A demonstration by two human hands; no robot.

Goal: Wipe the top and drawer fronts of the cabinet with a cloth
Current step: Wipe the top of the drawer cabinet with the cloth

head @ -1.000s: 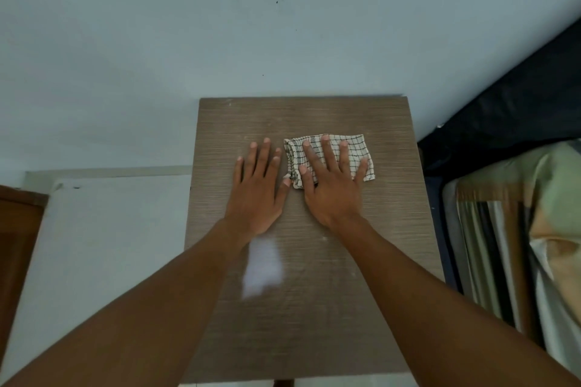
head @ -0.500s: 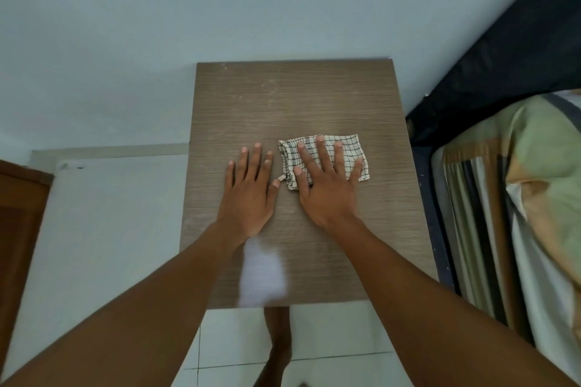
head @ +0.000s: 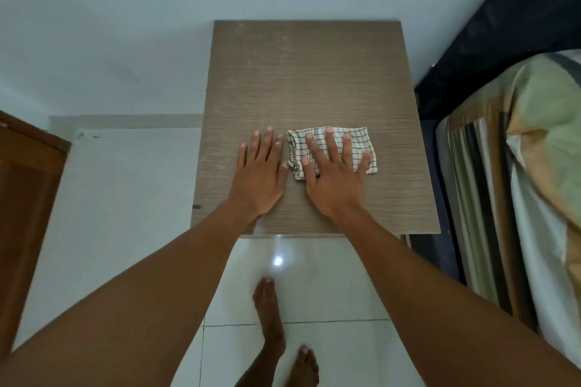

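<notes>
Nearer cabinet edge now, cloth

A plain pale blue-grey wall fills the far side of the scene. The floor is glossy white tile with thin dark grout lines, and a small bright spot of light reflects on it. On the left stands a brown wooden door. On the right lies a bed with striped green, tan and white bedding, and dark fabric behind it against the wall.
</notes>
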